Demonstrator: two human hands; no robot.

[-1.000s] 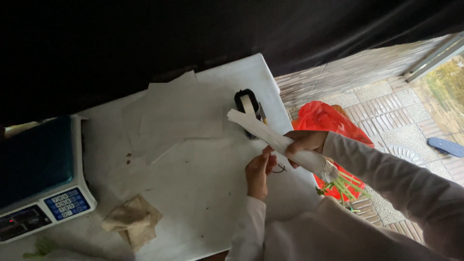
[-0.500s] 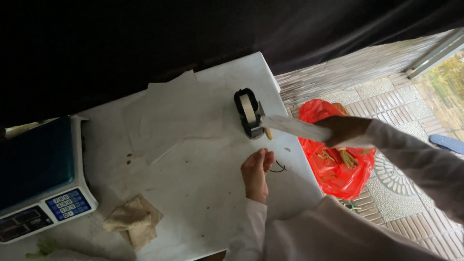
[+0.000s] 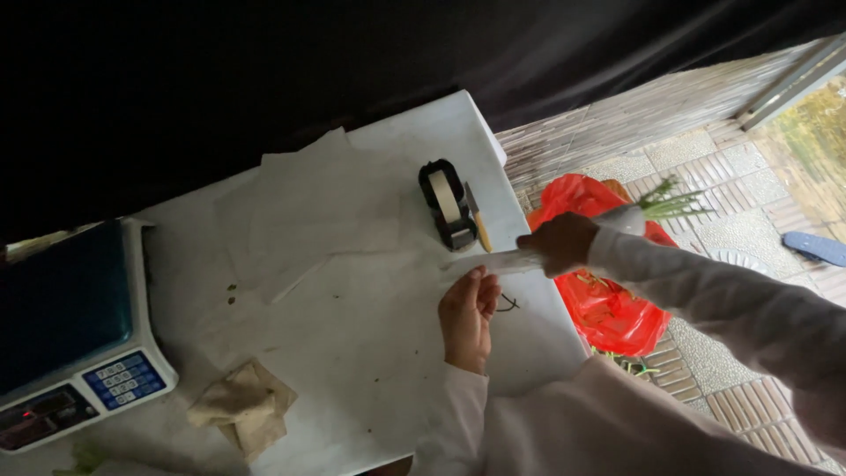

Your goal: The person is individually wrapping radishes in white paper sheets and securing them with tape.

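- Gripping a white paper-wrapped bundle, the right hand is closed around its middle, just past the table's right edge.
- Green stalks stick out of the bundle's far end, above the red bag on the paved floor.
- Bundle's near end tapers to a pale strip that reaches back over the table toward the left hand.
- Left hand rests on the white table, fingers loosely curled with the tips up near the strip; whether they pinch it, I cannot tell.
- A small dark loop, perhaps a rubber band, lies on the table just beside the left hand.
- Tape dispenser, black with a pale roll, stands near the table's far right corner, well clear of both hands.
- A thin blade with a yellowish handle, a knife, lies just beside the dispenser on its right.
- White paper sheets overlap across the table's middle.
- A scale with a dark pan and blue keypad sits at the left edge.
- A crumpled brown cloth lies near the scale, at the table's near side.
- Both arms wear pale sleeves.
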